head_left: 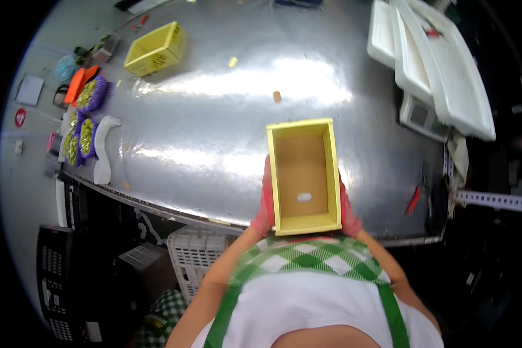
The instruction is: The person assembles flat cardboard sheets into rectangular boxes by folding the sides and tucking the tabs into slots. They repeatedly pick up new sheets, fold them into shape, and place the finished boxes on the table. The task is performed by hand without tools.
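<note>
An open yellow box (305, 162) with a brown inner bottom is held at the table's near edge, in front of my checked apron. A small pale oval spot, a hole or a label, shows near the bottom's closer end. My left hand (264, 204), in a reddish-pink glove, grips the box's left side. Against the opposite side presses my right hand (348, 211), gloved alike. The box walls hide most of the fingers of both hands.
On the metal table (203, 127), another yellow box (156, 49) stands far left. Green fruit in purple wraps (88, 136) lies beside a white curved strip (102, 151). White trays (441, 64) are stacked right, above a scale (421, 115). A red-handled tool (413, 200) lies near right.
</note>
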